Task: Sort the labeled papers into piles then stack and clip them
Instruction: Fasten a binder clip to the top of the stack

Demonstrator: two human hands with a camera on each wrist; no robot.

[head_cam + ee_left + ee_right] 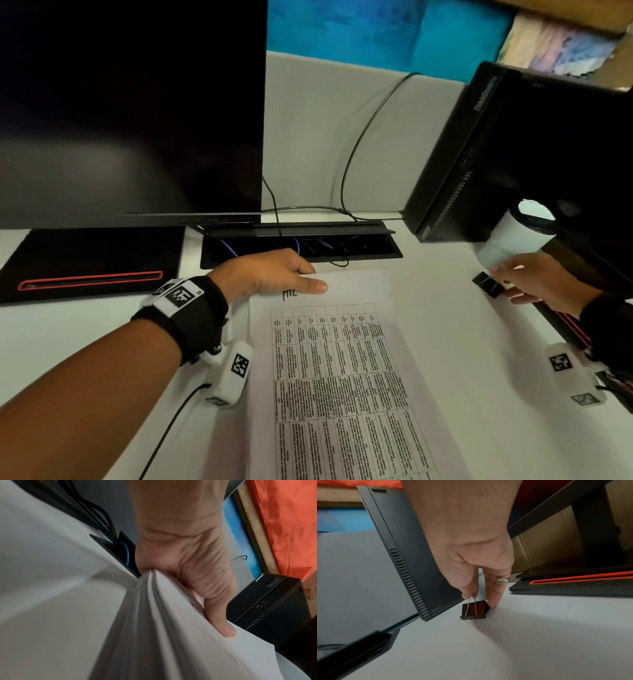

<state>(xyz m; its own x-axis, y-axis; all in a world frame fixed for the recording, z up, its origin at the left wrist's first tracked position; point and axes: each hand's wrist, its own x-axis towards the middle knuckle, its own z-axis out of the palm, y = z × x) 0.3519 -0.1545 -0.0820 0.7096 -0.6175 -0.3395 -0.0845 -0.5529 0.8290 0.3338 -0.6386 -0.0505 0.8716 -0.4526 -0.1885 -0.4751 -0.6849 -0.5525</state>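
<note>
Two hands: left hand grips paper stack; right hand pinches binder clip.

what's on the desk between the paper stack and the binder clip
Nothing: in the head view only bare white desk lies between the paper stack, pinched by the left hand, and the binder clip that the right hand pinches.
</note>
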